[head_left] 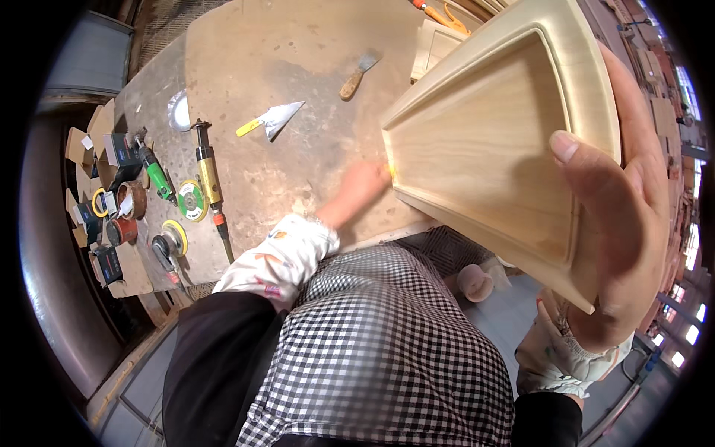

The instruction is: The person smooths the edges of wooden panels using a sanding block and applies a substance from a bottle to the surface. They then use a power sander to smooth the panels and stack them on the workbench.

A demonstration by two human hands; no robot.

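Note:
A pale wooden raised-frame panel [484, 141], like a small cabinet door, is tilted up at the right, its recessed face toward me. My right hand [618, 194] is closed round its near right end, the thumb on the frame and the fingers behind. At the panel's far left end, low over the table, is my left hand [363, 190], smeared by motion. Its fingertips meet the panel's edge beside a small yellow patch, and whether they grip anything does not show. Nearest to it on the table [246, 67] lie a putty knife [360, 74] and a yellow-handled trowel [270, 121].
On the left lie a gold-coloured air tool [208, 167], a green grinder [155, 173], a green disc [192, 200] and a round sander [170, 242]. Small boxes and tins [122, 231] stand beyond them. Another panel [436, 48] and an orange-handled tool [445, 16] are at the back.

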